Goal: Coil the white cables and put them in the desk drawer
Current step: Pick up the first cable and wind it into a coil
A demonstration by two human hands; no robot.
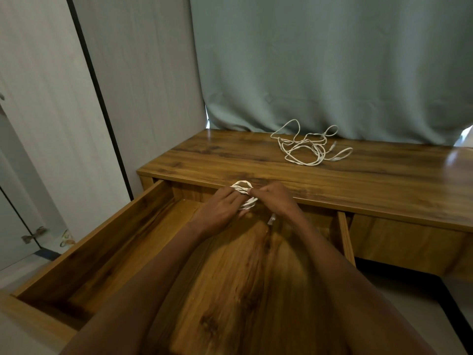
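Note:
A small coil of white cable (243, 188) is held between both hands over the back of the open desk drawer (107, 242). My left hand (220, 211) grips the coil's lower left side. My right hand (275, 201) pinches a strand at the coil's right, and a plug end (271, 220) hangs below it. A second white cable (305, 147) lies loose and tangled on the wooden desk top (217, 160), further back and to the right. The drawer's floor shows bare wood around my forearms.
A grey-green curtain (320, 67) hangs behind the desk. A pale wardrobe panel (64, 124) with a black edge stands to the left. A closed second drawer front (404, 242) sits to the right of the open one.

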